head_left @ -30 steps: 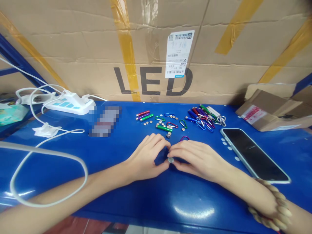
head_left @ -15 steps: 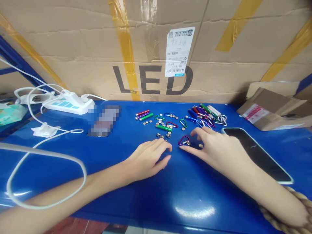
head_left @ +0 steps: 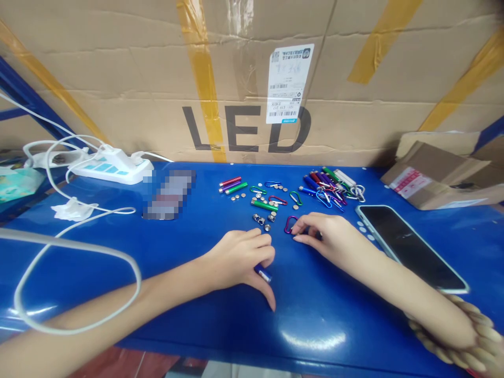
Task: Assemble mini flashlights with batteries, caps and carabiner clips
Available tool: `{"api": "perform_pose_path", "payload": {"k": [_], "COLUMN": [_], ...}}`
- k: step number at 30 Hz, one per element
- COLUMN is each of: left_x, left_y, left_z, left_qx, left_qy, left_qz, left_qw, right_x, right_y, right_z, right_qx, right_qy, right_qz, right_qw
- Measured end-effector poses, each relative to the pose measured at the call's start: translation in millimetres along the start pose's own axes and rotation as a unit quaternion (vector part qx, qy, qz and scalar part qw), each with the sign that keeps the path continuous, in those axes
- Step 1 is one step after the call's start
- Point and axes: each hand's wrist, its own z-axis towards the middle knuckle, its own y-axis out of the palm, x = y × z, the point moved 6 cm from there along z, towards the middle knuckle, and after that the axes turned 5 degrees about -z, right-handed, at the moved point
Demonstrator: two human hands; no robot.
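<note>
A small blue flashlight tube (head_left: 263,273) pokes out from under the curled fingers of my left hand (head_left: 240,262), whose thumb is stretched away from it. My right hand (head_left: 325,233) is closed, its thumb and fingertips drawn together at the edge of a purple carabiner (head_left: 290,224); what lies between them is hidden. Small silver metal caps (head_left: 268,227) lie just beyond my left hand. Past these are a green tube (head_left: 264,206), a red carabiner (head_left: 277,200), green carabiners (head_left: 296,198) and scattered button cells (head_left: 295,207).
Red, purple and green tubes (head_left: 232,185) lie at the back. Flashlights with carabiners (head_left: 325,184) are heaped back right. A phone (head_left: 413,247) and an opened carton (head_left: 437,178) occupy the right; a power strip (head_left: 114,167) and looping white cable (head_left: 137,278) the left.
My right hand has closed its fingers beside the purple carabiner, which has shifted slightly left. My left hand's thumb has swung toward me, and the blue tube now shows beneath its fingers.
</note>
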Motion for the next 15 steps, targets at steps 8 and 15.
{"api": "perform_pose_path", "payload": {"k": [8,15], "left_x": [-10,-8], "left_y": [-10.4,-4.8], "left_z": [-4,-5], "left_qx": [0.070,0.032], "left_qy": [-0.062,-0.143], "left_qz": [-0.084,-0.123], "left_qw": [0.992,0.981], "right_x": [-7,-38], "right_y": [4,-25], "right_z": [3,-11], "right_qx": [-0.043,0.147], "right_qy": [-0.019,-0.132], "right_qz": [0.076,0.145], "right_qw": [0.996,0.970]}}
